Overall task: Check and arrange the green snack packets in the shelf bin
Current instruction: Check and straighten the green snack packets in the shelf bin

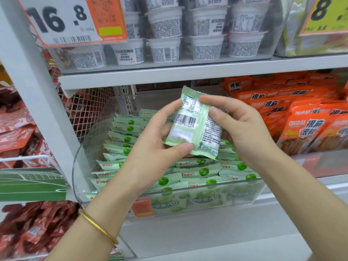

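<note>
I hold one green snack packet up in front of the shelf, its back with the barcode and printed text facing me. My left hand grips its left side and lower edge, thumb across the bottom. My right hand pinches its right side, fingers on the top right corner. Below and behind it, a clear plastic shelf bin holds several more green packets lying in rows, green fruit pictures showing.
Orange snack packets fill the bin to the right. White tubs stand stacked on the shelf above, with price tags hanging in front. Red packets lie in the left bay behind a white upright post.
</note>
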The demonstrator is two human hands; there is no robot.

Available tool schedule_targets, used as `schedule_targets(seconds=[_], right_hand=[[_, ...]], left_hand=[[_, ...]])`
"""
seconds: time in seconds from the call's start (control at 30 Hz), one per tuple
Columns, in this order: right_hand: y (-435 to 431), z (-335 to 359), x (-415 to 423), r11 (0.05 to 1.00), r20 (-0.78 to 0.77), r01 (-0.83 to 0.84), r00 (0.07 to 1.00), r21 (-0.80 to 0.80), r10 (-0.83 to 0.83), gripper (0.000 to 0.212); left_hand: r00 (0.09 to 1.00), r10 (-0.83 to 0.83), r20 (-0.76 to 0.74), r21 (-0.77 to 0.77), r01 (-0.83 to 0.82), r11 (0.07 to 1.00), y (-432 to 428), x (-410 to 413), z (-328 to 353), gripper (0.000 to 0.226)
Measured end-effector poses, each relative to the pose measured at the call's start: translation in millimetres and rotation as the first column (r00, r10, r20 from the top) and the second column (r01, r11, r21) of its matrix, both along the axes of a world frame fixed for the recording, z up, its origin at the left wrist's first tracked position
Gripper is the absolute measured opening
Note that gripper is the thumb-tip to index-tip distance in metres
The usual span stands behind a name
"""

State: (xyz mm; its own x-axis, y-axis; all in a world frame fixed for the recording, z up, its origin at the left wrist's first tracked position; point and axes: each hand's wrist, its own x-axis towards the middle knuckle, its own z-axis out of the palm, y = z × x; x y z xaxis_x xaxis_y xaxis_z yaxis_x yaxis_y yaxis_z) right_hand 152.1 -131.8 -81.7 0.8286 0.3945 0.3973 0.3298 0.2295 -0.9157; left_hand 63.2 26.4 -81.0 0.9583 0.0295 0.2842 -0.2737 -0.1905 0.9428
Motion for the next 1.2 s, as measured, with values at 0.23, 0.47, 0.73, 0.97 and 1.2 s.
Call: schedule_targets(seconds=[0.23, 0.47, 0.73, 0.97, 1.2], right_hand=[[0.6, -0.1, 0.4, 1.000, -0.043, -0.008, 0.999, 0.022, 0.009, 0.025], [0.8, 0.9, -0.6, 0.999, -0.054, -0.013, 0.998, 0.036, 0.015, 0.025], [-0.1, 0.7, 0.1, 0.999, -0.056, -0.016, 0.998, 0.033, 0.017, 0.025], [0.2, 0.9, -1.0, 1.000, -0.067, -0.012, 0.998, 0.024, 0.013, 0.025], [0.1, 2.2, -3.4, 1.000, -0.092, -0.021, 0.996, 0.005, 0.021, 0.023]], left_hand=[[1.000, -0.017, 0.006, -0.009, 0.017, 1.000, 0.2, 0.1, -0.5, 0.076], [1.000, -0.021, 0.011, -0.024, 0.021, 0.999, 0.0, 0.3, -0.9, 0.076], [1.000, -0.010, 0.011, -0.016, 0.010, 1.000, -0.1, 0.6, -0.7, 0.075], [1.000, -0.010, 0.012, -0.037, 0.011, 0.999, -0.5, 0.9, -1.1, 0.074], [0.976, 0.204, -0.077, -0.151, -0.214, 0.965, 0.1, 5.3, -6.5, 0.050]])
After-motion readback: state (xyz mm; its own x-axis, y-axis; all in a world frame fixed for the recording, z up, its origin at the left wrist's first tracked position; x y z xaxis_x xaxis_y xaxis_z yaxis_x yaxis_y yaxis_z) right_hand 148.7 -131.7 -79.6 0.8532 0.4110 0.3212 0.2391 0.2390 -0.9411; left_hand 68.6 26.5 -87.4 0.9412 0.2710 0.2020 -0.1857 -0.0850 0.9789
